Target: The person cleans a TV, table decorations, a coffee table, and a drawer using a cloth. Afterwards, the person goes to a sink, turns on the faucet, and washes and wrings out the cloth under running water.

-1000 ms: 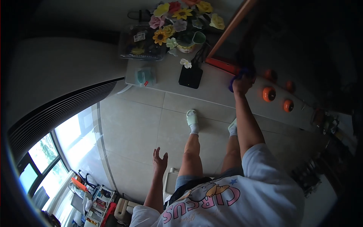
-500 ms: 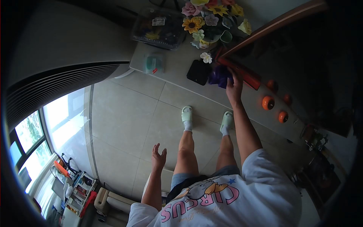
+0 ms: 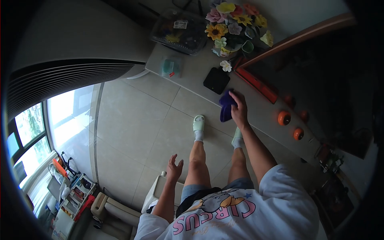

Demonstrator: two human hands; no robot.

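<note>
My right hand [image 3: 239, 111] grips a dark purple cloth [image 3: 226, 107] by its right side. The cloth hangs in soft folds over the front edge of the grey cabinet top [image 3: 192, 69], and part of it lies behind my fingers. Just beyond it on the cabinet sits a flat black box [image 3: 216, 80], with a white flower [image 3: 226, 66] at its far corner. My left hand [image 3: 174, 169] hovers over the floor by my left leg, fingers apart, holding nothing.
Along the cabinet stand a clear tub [image 3: 171, 67], a lidded plastic container [image 3: 179, 32], colourful flowers [image 3: 238, 30], a red strip [image 3: 258, 86] and orange round ornaments [image 3: 284, 118]. A dark framed screen [image 3: 316, 76] leans behind. Below left are a beige chair [image 3: 116, 210] and a cluttered shelf cart [image 3: 76, 196].
My right hand has lifted the purple cloth off the cabinet top beside the black box and drawn it back towards me. My left hand has shifted slightly right and down.
</note>
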